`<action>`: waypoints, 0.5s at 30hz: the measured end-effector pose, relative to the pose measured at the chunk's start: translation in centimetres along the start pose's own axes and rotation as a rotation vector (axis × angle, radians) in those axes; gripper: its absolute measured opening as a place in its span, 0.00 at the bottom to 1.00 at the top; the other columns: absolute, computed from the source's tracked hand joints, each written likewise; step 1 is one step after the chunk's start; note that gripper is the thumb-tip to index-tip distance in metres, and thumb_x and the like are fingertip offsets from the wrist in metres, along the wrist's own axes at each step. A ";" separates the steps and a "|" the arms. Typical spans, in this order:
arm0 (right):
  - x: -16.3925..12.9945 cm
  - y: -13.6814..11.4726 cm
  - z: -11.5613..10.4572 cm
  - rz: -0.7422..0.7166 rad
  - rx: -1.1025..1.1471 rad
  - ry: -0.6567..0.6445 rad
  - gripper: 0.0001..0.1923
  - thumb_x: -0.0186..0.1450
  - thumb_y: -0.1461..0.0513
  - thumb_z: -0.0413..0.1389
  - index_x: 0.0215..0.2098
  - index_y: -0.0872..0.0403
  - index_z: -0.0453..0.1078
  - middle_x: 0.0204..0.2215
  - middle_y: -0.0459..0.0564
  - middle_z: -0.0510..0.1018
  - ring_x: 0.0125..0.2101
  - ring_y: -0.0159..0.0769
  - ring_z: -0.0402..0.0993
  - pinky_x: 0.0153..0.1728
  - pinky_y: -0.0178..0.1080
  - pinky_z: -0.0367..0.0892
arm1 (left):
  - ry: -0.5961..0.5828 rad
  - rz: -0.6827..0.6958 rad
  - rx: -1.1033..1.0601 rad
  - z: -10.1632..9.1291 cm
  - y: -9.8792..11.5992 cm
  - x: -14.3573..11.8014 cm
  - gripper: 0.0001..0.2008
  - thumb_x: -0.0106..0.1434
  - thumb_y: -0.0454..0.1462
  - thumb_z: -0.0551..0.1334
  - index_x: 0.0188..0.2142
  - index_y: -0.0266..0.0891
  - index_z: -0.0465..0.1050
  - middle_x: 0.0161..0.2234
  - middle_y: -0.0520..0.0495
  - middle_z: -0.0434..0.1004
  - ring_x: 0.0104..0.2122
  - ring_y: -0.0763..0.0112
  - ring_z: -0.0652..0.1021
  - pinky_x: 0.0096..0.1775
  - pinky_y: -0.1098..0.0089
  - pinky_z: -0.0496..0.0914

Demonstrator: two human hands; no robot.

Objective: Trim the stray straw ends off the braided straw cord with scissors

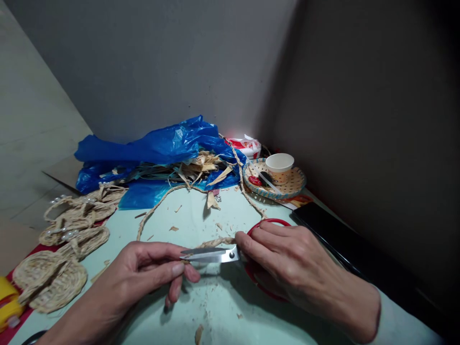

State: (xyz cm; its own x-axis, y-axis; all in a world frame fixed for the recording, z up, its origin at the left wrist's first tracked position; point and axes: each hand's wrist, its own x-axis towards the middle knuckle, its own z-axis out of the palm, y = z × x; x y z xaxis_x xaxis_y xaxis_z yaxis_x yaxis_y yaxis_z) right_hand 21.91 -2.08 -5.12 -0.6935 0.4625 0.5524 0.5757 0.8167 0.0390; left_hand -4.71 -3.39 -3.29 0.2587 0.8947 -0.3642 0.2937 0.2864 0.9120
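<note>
Red-handled scissors [230,254] sitting in my right hand [287,261], grip closed round loops, blades nearly together at braid's end. Left hand [151,268] pinching straw braid [215,242] taut, steadying it against blades. Braid trailing over pale bench [223,306] toward blue bag [161,148]; woven pieces [61,258] waiting left.

Scissors [230,253]: red loop handles, bright silver blades. Braided cord [168,201]: pale straw tan. Table [223,306]: light mint green, flecked with tan scraps. Plastic bag [158,148]: vivid blue, glossy. Woven sandals [53,273]: natural straw beige, some set with clear pearly beads. Round woven tray [294,184]: cream with dotted openwork and a blue-and-tan banded rim. Paper cup [279,165]: cream white. Flat slab [323,225] at the table's right edge: glossy black. Object at far left [9,302]: yellow
</note>
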 end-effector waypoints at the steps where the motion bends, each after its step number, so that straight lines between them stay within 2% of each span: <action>1: 0.0 -0.1 0.0 -0.002 -0.015 0.009 0.11 0.70 0.71 0.51 0.35 0.60 0.74 0.24 0.44 0.70 0.23 0.33 0.61 0.26 0.39 0.54 | -0.018 -0.005 -0.013 0.0 -0.2 0.1 0.12 0.59 0.47 0.67 0.29 0.44 0.86 0.18 0.53 0.77 0.23 0.73 0.72 0.31 0.75 0.64; 4: 0.2 -0.3 -0.2 -0.008 -0.068 0.034 0.12 0.70 0.71 0.50 0.34 0.60 0.75 0.23 0.45 0.70 0.23 0.34 0.61 0.25 0.40 0.53 | -0.057 -0.023 -0.093 -0.1 -0.7 0.2 0.12 0.60 0.47 0.68 0.30 0.44 0.86 0.21 0.52 0.78 0.24 0.73 0.71 0.30 0.75 0.63; 7: 0.2 -0.3 -0.2 -0.007 -0.076 0.023 0.11 0.70 0.71 0.51 0.36 0.61 0.75 0.23 0.45 0.71 0.23 0.34 0.62 0.26 0.40 0.55 | -0.035 -0.061 -0.162 0.0 -0.9 0.1 0.12 0.60 0.46 0.68 0.28 0.42 0.86 0.20 0.51 0.77 0.24 0.74 0.69 0.29 0.75 0.62; 11: 0.2 -0.2 0.0 0.001 -0.056 0.003 0.11 0.70 0.71 0.51 0.38 0.61 0.75 0.24 0.45 0.72 0.23 0.34 0.63 0.27 0.40 0.57 | -0.012 -0.071 -0.181 0.2 -1.1 -0.1 0.11 0.59 0.45 0.69 0.28 0.42 0.86 0.19 0.52 0.75 0.24 0.74 0.69 0.29 0.75 0.62; 15: -0.1 -0.3 0.2 -0.011 -0.076 -0.020 0.11 0.70 0.71 0.50 0.37 0.61 0.75 0.24 0.46 0.72 0.23 0.35 0.64 0.26 0.40 0.56 | -0.043 -0.072 -0.177 0.2 -1.1 0.4 0.11 0.59 0.45 0.69 0.28 0.41 0.86 0.19 0.52 0.75 0.24 0.74 0.68 0.28 0.75 0.62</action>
State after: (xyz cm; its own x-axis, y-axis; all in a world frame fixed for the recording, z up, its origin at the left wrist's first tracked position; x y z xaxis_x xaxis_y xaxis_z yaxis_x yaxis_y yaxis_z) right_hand 21.70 -2.26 -5.35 -0.7079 0.4611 0.5351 0.5988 0.7935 0.1084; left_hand -4.69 -3.41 -4.49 0.2830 0.8554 -0.4339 0.1473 0.4083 0.9009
